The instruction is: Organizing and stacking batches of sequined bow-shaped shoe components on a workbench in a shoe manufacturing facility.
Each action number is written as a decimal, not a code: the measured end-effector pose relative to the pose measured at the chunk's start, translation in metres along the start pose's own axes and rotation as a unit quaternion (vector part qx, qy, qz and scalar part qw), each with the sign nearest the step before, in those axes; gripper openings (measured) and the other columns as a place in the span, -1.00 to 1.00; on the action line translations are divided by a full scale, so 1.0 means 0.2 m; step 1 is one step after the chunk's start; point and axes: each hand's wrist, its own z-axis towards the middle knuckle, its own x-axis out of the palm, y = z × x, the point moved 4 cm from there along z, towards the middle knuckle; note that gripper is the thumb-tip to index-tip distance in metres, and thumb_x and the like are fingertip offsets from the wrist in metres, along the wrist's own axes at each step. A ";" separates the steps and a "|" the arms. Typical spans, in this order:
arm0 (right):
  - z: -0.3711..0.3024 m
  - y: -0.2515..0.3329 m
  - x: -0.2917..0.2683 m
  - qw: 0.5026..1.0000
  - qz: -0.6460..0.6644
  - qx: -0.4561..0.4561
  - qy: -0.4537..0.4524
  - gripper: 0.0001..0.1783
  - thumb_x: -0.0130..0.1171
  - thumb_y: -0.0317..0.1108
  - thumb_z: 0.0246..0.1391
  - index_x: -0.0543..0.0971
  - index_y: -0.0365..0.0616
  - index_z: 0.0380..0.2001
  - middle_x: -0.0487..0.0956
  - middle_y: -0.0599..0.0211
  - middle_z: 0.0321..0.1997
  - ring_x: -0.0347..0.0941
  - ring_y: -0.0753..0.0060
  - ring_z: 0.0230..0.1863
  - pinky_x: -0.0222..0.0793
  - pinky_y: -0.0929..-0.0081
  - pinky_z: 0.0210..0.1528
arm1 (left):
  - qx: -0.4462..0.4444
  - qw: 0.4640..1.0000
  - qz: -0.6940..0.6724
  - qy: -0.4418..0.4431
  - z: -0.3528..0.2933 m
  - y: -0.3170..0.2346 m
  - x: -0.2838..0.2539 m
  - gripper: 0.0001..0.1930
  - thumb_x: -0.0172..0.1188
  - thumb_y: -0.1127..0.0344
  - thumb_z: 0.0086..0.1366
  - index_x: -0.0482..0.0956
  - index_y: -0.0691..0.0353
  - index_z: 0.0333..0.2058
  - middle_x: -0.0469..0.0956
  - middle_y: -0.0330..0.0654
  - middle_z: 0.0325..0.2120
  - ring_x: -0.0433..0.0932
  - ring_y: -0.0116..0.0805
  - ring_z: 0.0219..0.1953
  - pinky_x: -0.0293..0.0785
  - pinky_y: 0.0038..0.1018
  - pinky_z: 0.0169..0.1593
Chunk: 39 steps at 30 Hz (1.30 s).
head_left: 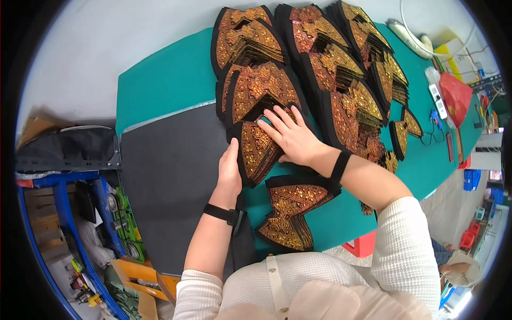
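My right hand (294, 140) lies with fingers spread across the top of a black fabric piece (257, 152) covered in gold and orange beadwork. Along the left edge of that same piece rests my left hand (230, 172), fingers straight and close together, thumb side partly hidden. The piece sits at the near end of a row of stacked beaded pieces (261, 88), curved and pointed like shoe uppers. Nearer my body, another beaded piece (293, 205) lies by itself on the green tabletop (165, 69).
More stacks of beaded pieces (320, 58) stand to the right, with others (368, 37) beyond. A black sheet (176, 176) covers the table's left part. At the right are a white power strip (436, 100) and a red bag (455, 98). Blue shelving (69, 213) stands at the left.
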 end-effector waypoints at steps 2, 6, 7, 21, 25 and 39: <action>-0.02 0.01 -0.05 1.000 0.015 -0.003 -0.006 0.15 0.43 -0.14 -0.50 0.04 0.00 0.23 0.00 0.13 0.30 -0.13 0.04 0.32 -0.21 -0.04 0.25 | 0.032 0.999 0.015 0.038 -0.04 -0.01 -0.02 -0.53 -0.08 0.09 0.31 0.32 0.44 -0.04 0.40 -0.07 -0.07 0.40 -0.33 -0.05 0.30 -0.46 0.03; -0.16 0.04 -0.22 0.993 0.067 0.019 -0.100 -0.01 0.37 -0.23 -0.38 0.11 -0.02 0.19 0.04 0.09 0.27 -0.11 0.03 0.31 -0.17 0.03 0.25 | 0.060 0.992 0.111 -0.013 -0.15 -0.02 -0.01 -0.42 -0.07 0.09 0.30 0.15 0.50 0.08 0.24 0.00 0.07 0.23 -0.25 0.11 0.09 -0.44 0.17; -0.22 0.06 -0.27 0.987 0.081 0.031 -0.137 -0.05 0.36 -0.25 -0.36 0.15 -0.02 0.17 0.08 0.08 0.25 -0.07 0.06 0.30 -0.14 0.06 0.25 | 0.054 0.978 0.167 -0.112 -0.18 -0.02 -0.05 -0.37 -0.05 0.07 0.29 0.08 0.51 0.12 0.17 0.02 0.13 0.15 -0.23 0.17 0.02 -0.44 0.21; -1.22 0.43 0.49 0.655 0.572 0.493 -0.010 -0.36 0.16 -0.02 -0.03 0.39 -0.41 -0.09 0.47 0.16 -0.14 0.36 0.24 -0.10 0.26 0.39 -0.04 | -0.090 0.858 0.482 0.150 -0.50 0.31 -0.07 -0.34 -0.06 -0.16 0.21 0.38 0.42 -0.04 0.45 0.03 -0.11 0.41 -0.25 -0.03 0.24 -0.47 0.05; -1.11 0.52 0.54 0.470 0.745 0.472 0.038 -0.34 0.13 0.05 -0.02 0.40 -0.36 -0.07 0.46 0.17 -0.11 0.30 0.38 -0.03 0.16 0.50 0.04 | -0.062 0.883 0.430 0.181 -0.51 0.34 -0.06 -0.38 0.06 -0.06 0.19 0.34 0.42 -0.01 0.46 -0.01 -0.14 0.42 -0.34 -0.07 0.28 -0.50 0.00; -1.06 0.60 0.59 0.324 0.811 0.486 -0.041 -0.69 0.16 -0.14 -0.01 0.43 -0.12 -0.30 0.47 0.44 -0.25 0.32 0.54 -0.19 0.16 0.50 -0.02 | 0.019 0.808 0.544 0.225 -0.49 0.32 0.12 -0.40 0.12 -0.02 0.13 0.35 0.39 -0.02 0.52 0.02 -0.23 0.50 -0.22 -0.14 0.34 -0.45 -0.04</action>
